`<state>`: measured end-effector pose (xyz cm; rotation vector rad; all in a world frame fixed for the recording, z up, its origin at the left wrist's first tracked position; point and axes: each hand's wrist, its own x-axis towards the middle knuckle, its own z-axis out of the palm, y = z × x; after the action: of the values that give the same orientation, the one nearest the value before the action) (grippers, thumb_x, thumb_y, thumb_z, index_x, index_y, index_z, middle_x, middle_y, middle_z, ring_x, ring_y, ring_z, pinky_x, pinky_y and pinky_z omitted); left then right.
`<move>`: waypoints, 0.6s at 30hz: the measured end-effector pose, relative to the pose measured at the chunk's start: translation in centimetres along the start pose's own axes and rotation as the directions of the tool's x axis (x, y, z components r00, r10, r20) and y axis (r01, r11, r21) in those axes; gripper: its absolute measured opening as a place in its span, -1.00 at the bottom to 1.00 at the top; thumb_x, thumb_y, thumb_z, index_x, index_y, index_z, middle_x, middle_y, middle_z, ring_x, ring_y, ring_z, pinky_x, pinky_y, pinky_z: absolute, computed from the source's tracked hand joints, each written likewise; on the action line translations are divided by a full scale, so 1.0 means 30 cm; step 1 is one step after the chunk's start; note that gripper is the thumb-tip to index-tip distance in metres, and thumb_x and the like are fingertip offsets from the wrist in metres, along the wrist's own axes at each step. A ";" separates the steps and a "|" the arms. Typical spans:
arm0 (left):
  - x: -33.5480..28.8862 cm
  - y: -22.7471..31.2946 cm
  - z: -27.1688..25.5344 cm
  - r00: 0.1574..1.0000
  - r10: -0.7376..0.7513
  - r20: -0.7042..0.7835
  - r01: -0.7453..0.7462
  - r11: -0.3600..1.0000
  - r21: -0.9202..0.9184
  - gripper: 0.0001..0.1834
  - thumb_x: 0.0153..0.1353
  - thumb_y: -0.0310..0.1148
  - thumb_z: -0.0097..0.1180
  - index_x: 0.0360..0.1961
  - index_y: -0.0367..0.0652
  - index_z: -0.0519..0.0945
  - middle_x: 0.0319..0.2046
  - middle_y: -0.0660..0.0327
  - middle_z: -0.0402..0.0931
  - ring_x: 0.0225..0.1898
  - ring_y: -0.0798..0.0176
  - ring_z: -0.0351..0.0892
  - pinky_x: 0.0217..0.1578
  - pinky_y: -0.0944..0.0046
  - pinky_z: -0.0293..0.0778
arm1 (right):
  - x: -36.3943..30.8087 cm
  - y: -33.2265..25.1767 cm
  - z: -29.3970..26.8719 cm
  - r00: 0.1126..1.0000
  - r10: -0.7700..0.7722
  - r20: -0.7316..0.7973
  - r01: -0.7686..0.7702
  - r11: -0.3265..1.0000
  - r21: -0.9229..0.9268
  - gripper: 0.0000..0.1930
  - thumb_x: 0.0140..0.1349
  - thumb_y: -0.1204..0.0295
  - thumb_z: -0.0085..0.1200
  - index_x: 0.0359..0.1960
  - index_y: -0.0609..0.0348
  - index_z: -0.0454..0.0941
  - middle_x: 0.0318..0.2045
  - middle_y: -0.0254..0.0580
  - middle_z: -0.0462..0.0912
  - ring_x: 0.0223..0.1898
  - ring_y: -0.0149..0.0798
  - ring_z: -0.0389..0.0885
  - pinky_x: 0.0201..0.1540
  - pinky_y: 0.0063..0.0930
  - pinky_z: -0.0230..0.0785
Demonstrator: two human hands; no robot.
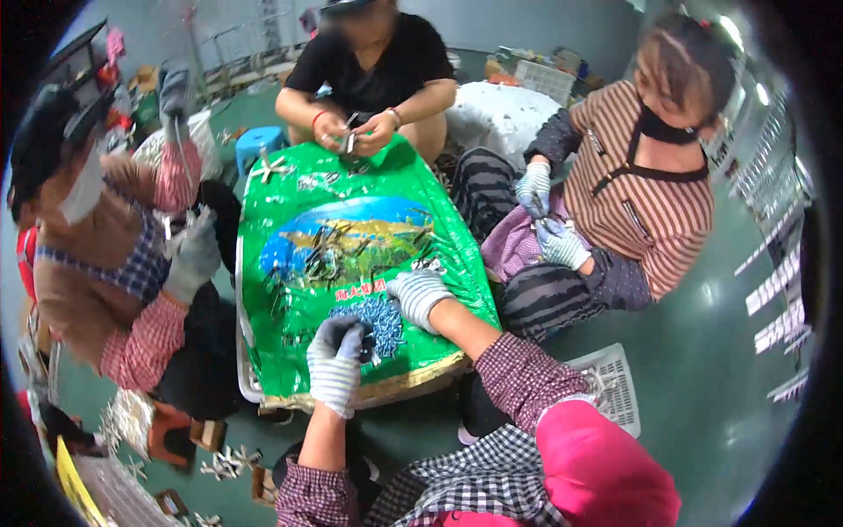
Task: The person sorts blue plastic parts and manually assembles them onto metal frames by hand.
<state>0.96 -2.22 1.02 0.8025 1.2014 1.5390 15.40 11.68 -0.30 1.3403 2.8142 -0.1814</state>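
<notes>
My left hand (335, 367), in a grey-and-white striped glove, is over the near part of a green printed plastic sheet (272, 338). Its fingers are closed in a pinch by a small dark piece I cannot make out. Right beside it lies a heap of small blue-grey screw-like parts (379, 323). My right hand (421, 299), gloved the same way, rests palm down on the sheet past the heap, fingers loosely apart and fingertips partly hidden. Farther off, thin dark strips (329, 250) are scattered over the sheet, with more dark pieces (428, 263) close to my right hand.
Three people sit around the sheet: one left (132, 255), one opposite (373, 79), one right (632, 184), each handling small parts. A white plastic basket (622, 391) stands on the floor at right. A blue stool (257, 145) and white cross-shaped parts (233, 463) are at left.
</notes>
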 end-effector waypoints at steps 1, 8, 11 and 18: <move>0.001 -0.002 0.005 1.000 0.014 -0.009 -0.014 1.000 0.008 -0.87 0.15 -0.50 0.05 -0.25 -0.20 0.50 -0.42 0.27 0.50 -0.47 0.46 0.46 -0.50 0.48 0.42 | -0.001 -0.003 -0.003 1.000 -0.004 0.012 0.005 0.999 -0.040 -0.82 0.07 0.38 -0.05 -0.32 0.04 0.58 -0.34 -0.07 0.60 -0.25 -0.04 0.58 -0.17 -0.17 0.41; -0.016 0.019 0.006 0.999 0.027 0.026 -0.029 0.997 0.068 -0.81 0.18 -0.42 0.04 -0.20 -0.25 0.46 -0.38 0.13 0.57 -0.50 0.33 0.55 -0.51 0.39 0.46 | -0.034 -0.026 -0.019 0.999 -0.019 0.027 0.023 0.990 -0.140 -0.80 0.11 0.46 -0.12 -0.37 0.12 0.59 -0.31 -0.05 0.62 -0.26 -0.06 0.61 -0.23 -0.15 0.43; -0.020 0.011 -0.003 0.998 0.047 0.041 -0.050 0.997 0.053 -0.83 0.19 -0.42 0.04 -0.21 -0.23 0.47 -0.35 0.14 0.56 -0.45 0.33 0.55 -0.49 0.40 0.47 | -0.053 -0.045 -0.045 0.999 -0.022 -0.033 0.018 0.991 -0.133 -0.81 0.07 0.45 -0.09 -0.37 0.12 0.60 -0.35 -0.09 0.60 -0.30 -0.08 0.60 -0.20 -0.17 0.41; -0.005 -0.003 0.036 0.999 -0.048 0.010 0.049 0.992 -0.116 -0.82 0.14 -0.39 0.11 -0.26 -0.21 0.48 -0.26 0.20 0.55 -0.26 0.28 0.54 -0.27 0.29 0.47 | -0.159 -0.097 -0.145 0.972 -0.091 -0.215 0.135 0.971 0.199 -0.83 0.03 0.40 -0.08 -0.37 0.12 0.53 -0.37 -0.06 0.61 -0.28 -0.06 0.59 -0.24 -0.14 0.42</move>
<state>2.02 -2.04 1.25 0.6964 1.1075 1.5503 16.29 6.66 4.62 1.3033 3.1246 -0.3786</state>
